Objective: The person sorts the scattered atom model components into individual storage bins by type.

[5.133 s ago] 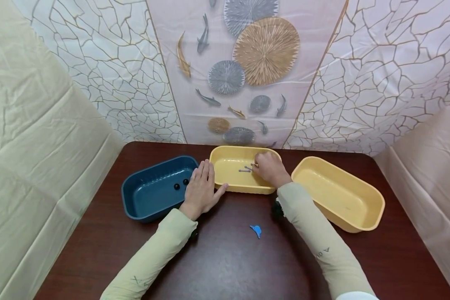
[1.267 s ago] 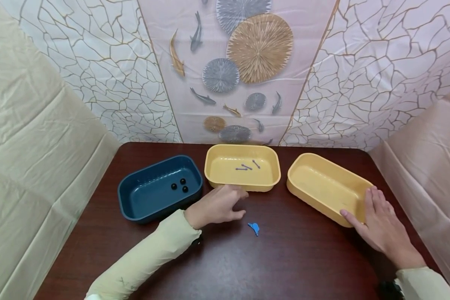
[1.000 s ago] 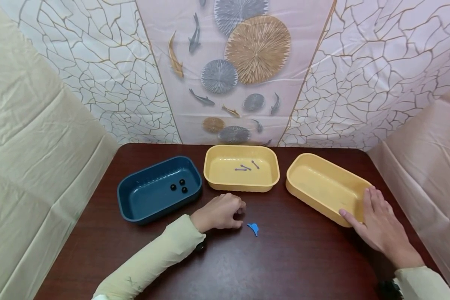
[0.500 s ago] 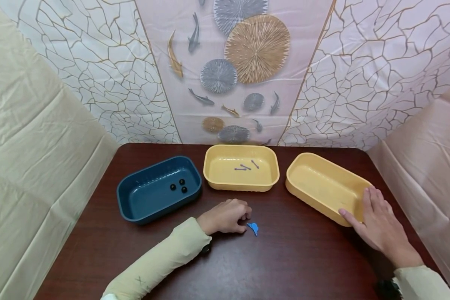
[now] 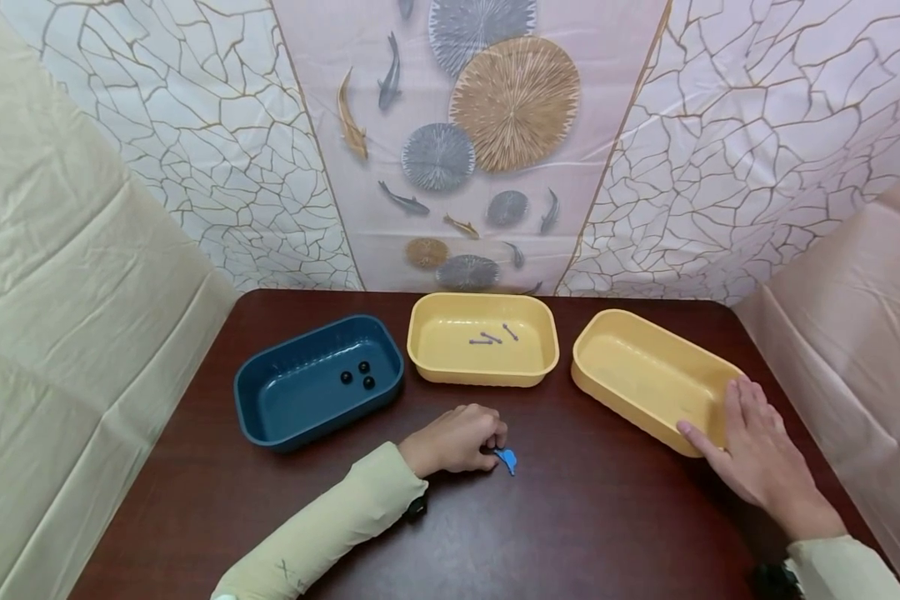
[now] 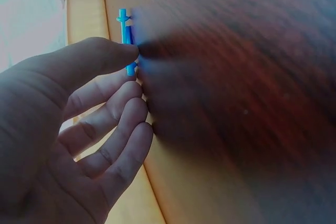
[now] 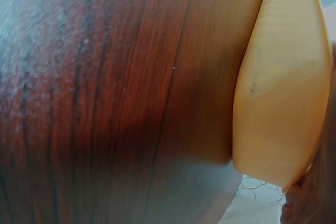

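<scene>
My left hand (image 5: pixel 459 439) is over the middle of the table, thumb and forefinger pinching the left end of a small blue plastic piece (image 5: pixel 507 460). The left wrist view shows the thumb in front of the blue piece (image 6: pixel 126 24) and the other fingers curled behind, close to the tabletop. At the right, my right hand (image 5: pixel 768 454) rests with extended fingers on the near right end of the right-hand yellow bin (image 5: pixel 648 375). In the right wrist view the bin's outer wall (image 7: pixel 283 87) shows, with only a dark part of that hand at the edge.
A dark blue bin (image 5: pixel 288 400) at the left holds three black balls (image 5: pixel 368 382). The middle yellow bin (image 5: pixel 480 377) holds three thin purple sticks (image 5: pixel 491 337) with knobbed ends. All stand on a dark brown table (image 5: pixel 540 533) before fabric-covered walls.
My left hand has come down from beside the middle bin to the blue piece, and its fingers have closed in. Earlier my right hand was in the middle bin; it now rests on the right-hand bin.
</scene>
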`<state>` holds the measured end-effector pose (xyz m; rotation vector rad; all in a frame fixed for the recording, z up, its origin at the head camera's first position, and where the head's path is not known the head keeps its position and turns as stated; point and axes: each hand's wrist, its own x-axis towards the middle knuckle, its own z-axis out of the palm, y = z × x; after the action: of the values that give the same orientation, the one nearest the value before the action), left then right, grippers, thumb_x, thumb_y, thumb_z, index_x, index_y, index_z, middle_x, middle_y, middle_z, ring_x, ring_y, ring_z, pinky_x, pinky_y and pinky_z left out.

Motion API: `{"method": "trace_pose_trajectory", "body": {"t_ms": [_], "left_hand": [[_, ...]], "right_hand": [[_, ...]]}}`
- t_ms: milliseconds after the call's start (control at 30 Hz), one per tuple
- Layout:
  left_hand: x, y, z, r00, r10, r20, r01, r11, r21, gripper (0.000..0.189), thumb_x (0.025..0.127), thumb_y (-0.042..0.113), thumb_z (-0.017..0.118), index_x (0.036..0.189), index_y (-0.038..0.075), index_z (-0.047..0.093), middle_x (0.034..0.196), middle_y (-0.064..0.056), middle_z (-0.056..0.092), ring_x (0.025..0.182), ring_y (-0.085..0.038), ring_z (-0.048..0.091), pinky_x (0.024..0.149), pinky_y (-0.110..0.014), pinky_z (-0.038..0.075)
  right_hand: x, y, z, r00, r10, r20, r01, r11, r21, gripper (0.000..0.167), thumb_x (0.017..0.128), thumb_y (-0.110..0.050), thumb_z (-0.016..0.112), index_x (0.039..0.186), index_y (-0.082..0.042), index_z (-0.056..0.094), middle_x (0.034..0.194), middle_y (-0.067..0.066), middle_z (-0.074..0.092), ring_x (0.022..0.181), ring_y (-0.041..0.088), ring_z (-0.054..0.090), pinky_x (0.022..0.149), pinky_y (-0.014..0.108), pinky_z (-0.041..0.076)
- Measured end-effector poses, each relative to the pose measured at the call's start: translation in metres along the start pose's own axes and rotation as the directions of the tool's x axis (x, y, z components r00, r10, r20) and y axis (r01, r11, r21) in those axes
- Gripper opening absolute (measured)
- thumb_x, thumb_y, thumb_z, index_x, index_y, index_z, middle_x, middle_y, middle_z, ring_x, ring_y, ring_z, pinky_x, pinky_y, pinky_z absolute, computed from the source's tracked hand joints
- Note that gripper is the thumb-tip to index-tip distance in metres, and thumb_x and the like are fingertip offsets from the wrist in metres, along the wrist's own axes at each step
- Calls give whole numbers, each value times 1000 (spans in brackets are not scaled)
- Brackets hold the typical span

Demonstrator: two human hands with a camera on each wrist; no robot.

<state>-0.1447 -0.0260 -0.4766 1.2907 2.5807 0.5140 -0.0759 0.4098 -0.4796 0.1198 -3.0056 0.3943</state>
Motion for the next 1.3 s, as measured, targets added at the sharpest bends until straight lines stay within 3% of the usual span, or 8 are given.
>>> {"method": "trace_pose_trajectory", "body": {"t_ms": [633,1300], "left_hand": [[2,1,-1,1000,16,6,-16,1000,14,18,92,14,79,80,21,67,84,3,65,70,-2,52,60,-14,39],[2,6,-34,999,14,46,-18,996,91,19,93,16,78,79,20,66,79,7,55,71,-6,52,58,-18,39]], "right_hand": [[0,-2,-2,1000,1,3,-1,1000,-1,100,107,-52,51,162,16,3,166,46,4,157,62,4,131,64,-8],[1,-1,0,1000,-8,-11,8,1000,-2,99,106,-52,53,162,16,6,165,47,7,156,63,4,130,67,-3]]}}
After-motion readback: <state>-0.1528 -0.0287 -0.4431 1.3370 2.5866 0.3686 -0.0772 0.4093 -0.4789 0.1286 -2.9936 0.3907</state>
